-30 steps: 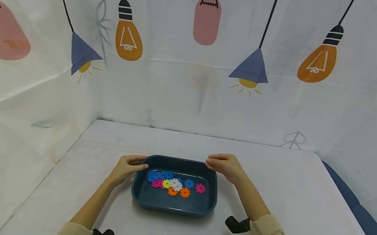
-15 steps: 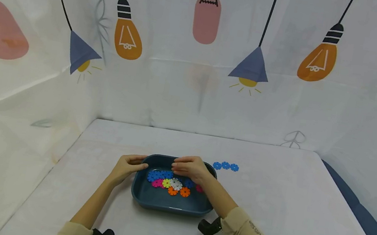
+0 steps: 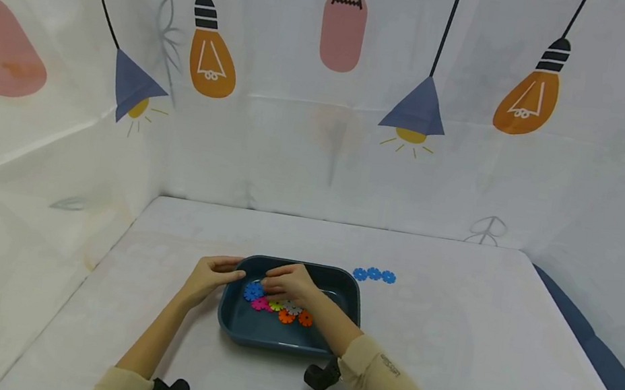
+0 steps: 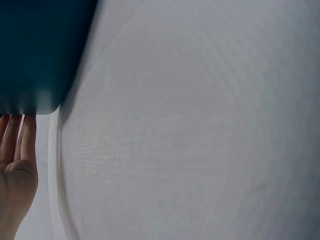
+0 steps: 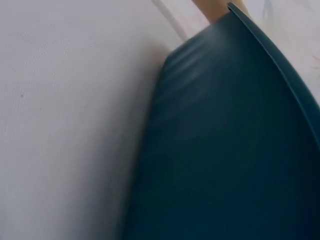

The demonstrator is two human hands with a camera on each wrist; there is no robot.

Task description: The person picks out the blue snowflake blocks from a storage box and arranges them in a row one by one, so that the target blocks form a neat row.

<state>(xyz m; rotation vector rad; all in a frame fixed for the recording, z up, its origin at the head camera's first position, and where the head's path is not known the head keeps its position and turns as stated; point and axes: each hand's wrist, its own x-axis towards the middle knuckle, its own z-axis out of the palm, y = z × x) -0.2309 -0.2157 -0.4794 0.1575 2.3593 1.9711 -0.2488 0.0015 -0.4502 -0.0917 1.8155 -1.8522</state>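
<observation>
A dark teal tray [image 3: 285, 344] stands on the white table with several small notched plastic discs in it. My left hand [image 3: 212, 276] holds the tray's left rim, thumb over the edge; in the left wrist view its fingers [image 4: 28, 137] lie along the outer wall. My right hand [image 3: 291, 284] reaches into the tray, fingers loosely bent and fingertips right at the blue discs [image 3: 254, 291], partly covering the pile. Pink [image 3: 260, 303], yellow, white and orange discs [image 3: 286, 317] show below it. The right wrist view shows the tray's outer wall [image 5: 215, 125].
Three blue discs [image 3: 374, 274] lie in a row on the white table [image 3: 449, 339], just beyond the tray's far right corner. A white sheet [image 3: 295, 151] printed with lamps hangs behind the table. A dark wrist camera [image 3: 322, 375] sits on the right forearm.
My right hand has left the tray's far right corner and moved left and down into the tray. The three blue discs behind it came into sight. The left hand and the tray stayed put.
</observation>
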